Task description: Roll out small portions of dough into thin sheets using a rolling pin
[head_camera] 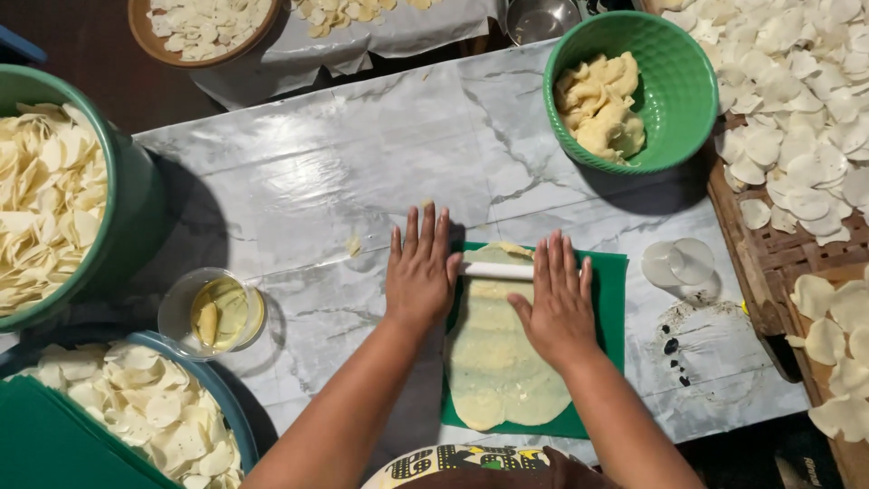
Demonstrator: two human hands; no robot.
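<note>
**Head view: two flat hands on a white rolling pin over a sheet of dough**

Both hands lie palm down, fingers stretched out and a little spread, pressing on a thin white rolling pin (pixel 496 271) rather than gripping it. The left hand (pixel 420 272) covers the pin's left end, partly over the marble-patterned table cover (pixel 299 172). The right hand (pixel 559 303) sits over the pin's right part, its thumb reaching back toward the dough.

The pin lies crosswise near the far end of a long, pale yellow sheet of dough (pixel 496 362), rolled thin. The dough rests on a green mat (pixel 613 299) directly in front of the person.

Beyond the mat, to the right, stands a green bowl (pixel 679 81) with lumps of yellow dough (pixel 602 107) inside. Just right of the mat lie two clear round discs (pixel 679 263), overlapping. To the left of the hands is a small clear cup (pixel 181 312) holding yellowish liquid. A large green tub (pixel 136 208) at the far left is heaped with thin pale rounds, and a woven tray (pixel 769 263) on the right carries many more spread out flat.
</note>
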